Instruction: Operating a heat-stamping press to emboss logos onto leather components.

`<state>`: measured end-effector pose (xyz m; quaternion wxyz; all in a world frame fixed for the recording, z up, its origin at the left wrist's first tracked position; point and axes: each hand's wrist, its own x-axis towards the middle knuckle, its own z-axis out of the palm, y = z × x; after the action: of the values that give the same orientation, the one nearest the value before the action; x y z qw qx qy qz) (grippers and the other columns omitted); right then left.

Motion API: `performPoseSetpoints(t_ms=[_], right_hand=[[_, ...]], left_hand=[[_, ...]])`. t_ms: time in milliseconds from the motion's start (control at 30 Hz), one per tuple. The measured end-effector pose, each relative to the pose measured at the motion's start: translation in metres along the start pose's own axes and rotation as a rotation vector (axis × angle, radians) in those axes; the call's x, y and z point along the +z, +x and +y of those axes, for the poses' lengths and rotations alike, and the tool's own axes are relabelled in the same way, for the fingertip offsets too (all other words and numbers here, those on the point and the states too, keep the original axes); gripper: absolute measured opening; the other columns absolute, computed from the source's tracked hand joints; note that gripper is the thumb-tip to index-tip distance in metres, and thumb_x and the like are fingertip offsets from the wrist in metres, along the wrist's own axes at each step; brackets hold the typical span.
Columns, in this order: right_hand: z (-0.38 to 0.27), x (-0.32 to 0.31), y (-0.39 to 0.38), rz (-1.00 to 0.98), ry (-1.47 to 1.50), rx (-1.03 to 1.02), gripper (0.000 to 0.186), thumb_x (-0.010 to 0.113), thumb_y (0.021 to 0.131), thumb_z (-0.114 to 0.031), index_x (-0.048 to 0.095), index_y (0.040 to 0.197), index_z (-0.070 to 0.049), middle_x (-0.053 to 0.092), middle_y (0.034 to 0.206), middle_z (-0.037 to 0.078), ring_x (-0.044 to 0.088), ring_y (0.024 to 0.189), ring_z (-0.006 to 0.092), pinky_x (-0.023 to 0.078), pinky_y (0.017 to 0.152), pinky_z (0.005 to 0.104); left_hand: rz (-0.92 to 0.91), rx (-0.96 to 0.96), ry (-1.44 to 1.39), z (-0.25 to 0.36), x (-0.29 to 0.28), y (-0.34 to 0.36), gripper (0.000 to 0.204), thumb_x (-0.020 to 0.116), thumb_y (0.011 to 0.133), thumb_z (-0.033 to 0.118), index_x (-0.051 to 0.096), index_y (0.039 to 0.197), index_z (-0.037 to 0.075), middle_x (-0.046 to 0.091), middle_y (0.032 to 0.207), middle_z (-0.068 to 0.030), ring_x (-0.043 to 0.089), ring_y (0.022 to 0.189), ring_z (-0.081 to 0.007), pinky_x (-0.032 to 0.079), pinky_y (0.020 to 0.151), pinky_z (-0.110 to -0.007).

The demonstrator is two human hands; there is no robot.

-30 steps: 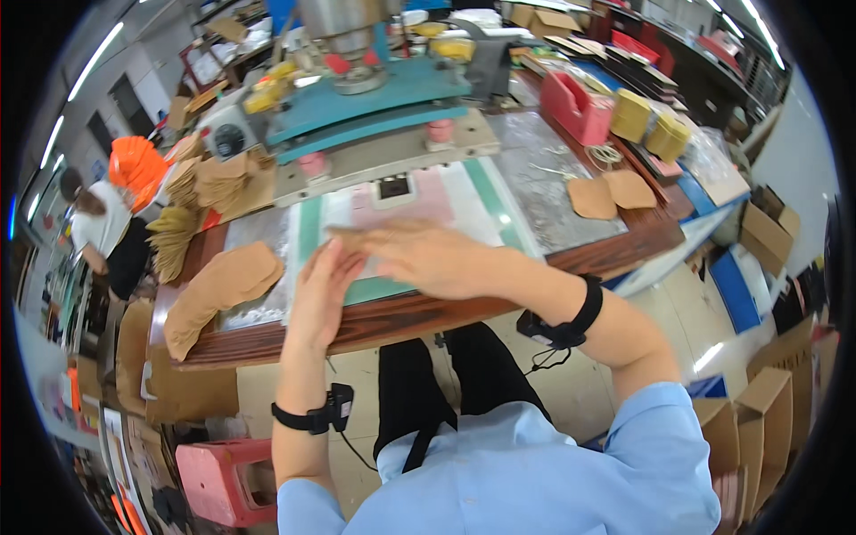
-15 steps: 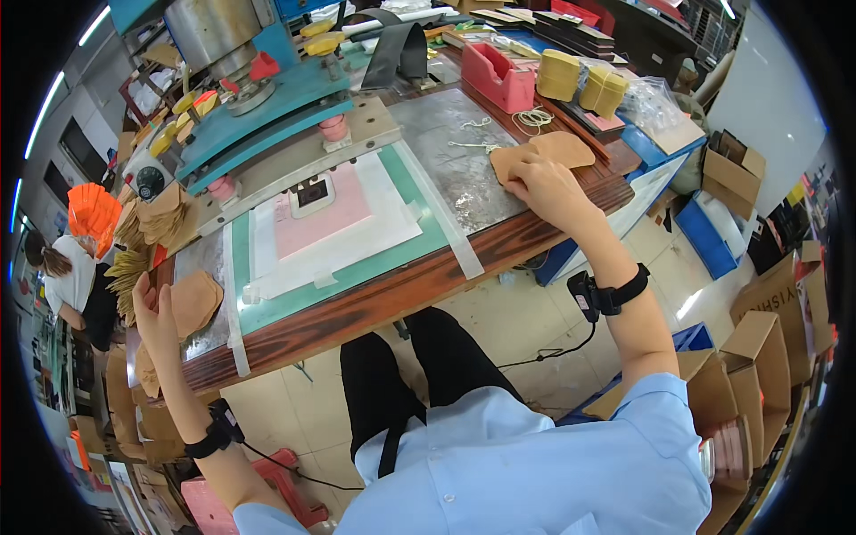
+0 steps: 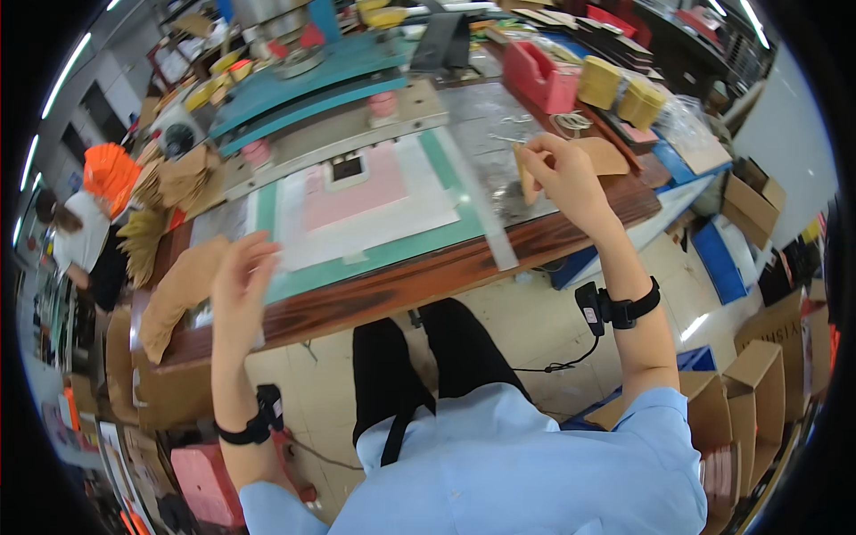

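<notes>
Between the fingertips of my right hand [image 3: 571, 185] is a thin tan leather piece [image 3: 526, 176], raised on edge above the metal plate. Beside that hand another tan piece [image 3: 606, 155] lies at the table's right end. My left hand [image 3: 239, 281] is over the near left table edge, blurred, its fingers loosely spread with nothing visible in them. Overlapping tan pieces [image 3: 174, 294] fan out next to it. Between my hands, a pink sheet [image 3: 374, 198] lies on white paper [image 3: 415, 214] over a green board [image 3: 334, 270], with a small dark-windowed frame [image 3: 346, 169] on the pink.
A press with a teal plate [image 3: 312, 86] stands behind the sheets. At the back right are a pink holder [image 3: 539, 76], yellow bundles [image 3: 637, 102] and cord [image 3: 571, 122]. Stacked tan pieces [image 3: 185, 176] lie left; a person [image 3: 85, 232] is beyond. Cardboard boxes [image 3: 753, 392] stand right.
My right hand has lifted a tan piece that lay flat, uncovering another. My left hand has moved right, from the left side of the tan pieces toward the green board. The view has shifted.
</notes>
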<state>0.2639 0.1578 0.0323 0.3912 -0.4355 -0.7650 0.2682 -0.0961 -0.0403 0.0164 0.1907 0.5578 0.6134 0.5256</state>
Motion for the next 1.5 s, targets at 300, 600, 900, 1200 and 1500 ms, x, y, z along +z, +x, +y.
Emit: performPoseSetpoints(t_ms=[300, 600, 900, 1200, 1500], right_hand=[[-0.059, 0.133, -0.004, -0.352, -0.094, -0.639, 0.021, 0.056, 0.087, -0.016, 0.058, 0.1, 0.0, 0.06, 0.096, 0.014, 0.059, 0.085, 0.0328, 0.048, 0.074, 0.0394], [-0.046, 0.099, -0.024, -0.427, -0.377, -0.78, 0.035, 0.052, 0.089, -0.018, 0.05, 0.116, 0.005, 0.053, 0.119, 0.018, 0.05, 0.112, 0.0336, 0.041, 0.094, 0.0393], [-0.053, 0.146, 0.031, -0.653, -0.619, -0.708, 0.04, 0.042, 0.093, -0.019, 0.044, 0.124, 0.006, 0.043, 0.134, 0.022, 0.04, 0.126, 0.0332, 0.031, 0.105, 0.039], [-0.047, 0.15, 0.058, -0.746, -0.604, -0.597, 0.043, 0.037, 0.094, -0.021, 0.042, 0.129, 0.003, 0.042, 0.136, 0.019, 0.037, 0.128, 0.0303, 0.027, 0.108, 0.0384], [-0.032, 0.149, 0.059, -0.597, -0.538, -0.602, 0.043, 0.046, 0.089, -0.017, 0.045, 0.129, 0.0, 0.046, 0.135, 0.015, 0.042, 0.125, 0.0297, 0.031, 0.104, 0.0389]], left_hand=[[-0.463, 0.384, 0.627, 0.027, 0.042, 0.016, 0.043, 0.059, 0.087, 0.026, 0.051, 0.122, 0.002, 0.05, 0.126, -0.0194, 0.048, 0.115, -0.0346, 0.041, 0.094, -0.04], [-0.401, 0.489, 0.935, -0.001, 0.083, 0.031, 0.057, 0.049, 0.09, 0.041, 0.045, 0.129, 0.0, 0.044, 0.136, -0.0161, 0.039, 0.128, -0.0297, 0.029, 0.105, -0.042], [-0.383, 0.279, 1.102, -0.019, 0.068, 0.066, 0.064, 0.039, 0.092, 0.049, 0.041, 0.133, 0.0, 0.041, 0.139, -0.0154, 0.034, 0.132, -0.0279, 0.024, 0.109, -0.042], [-0.486, 0.121, 1.002, -0.022, 0.068, 0.09, 0.074, 0.031, 0.091, 0.057, 0.032, 0.14, 0.001, 0.031, 0.146, -0.0148, 0.023, 0.138, -0.0269, 0.016, 0.112, -0.04], [-0.53, 0.157, 0.969, -0.025, 0.063, 0.091, 0.076, 0.033, 0.09, 0.059, 0.03, 0.14, 0.001, 0.028, 0.147, -0.015, 0.021, 0.138, -0.0271, 0.015, 0.112, -0.04]])
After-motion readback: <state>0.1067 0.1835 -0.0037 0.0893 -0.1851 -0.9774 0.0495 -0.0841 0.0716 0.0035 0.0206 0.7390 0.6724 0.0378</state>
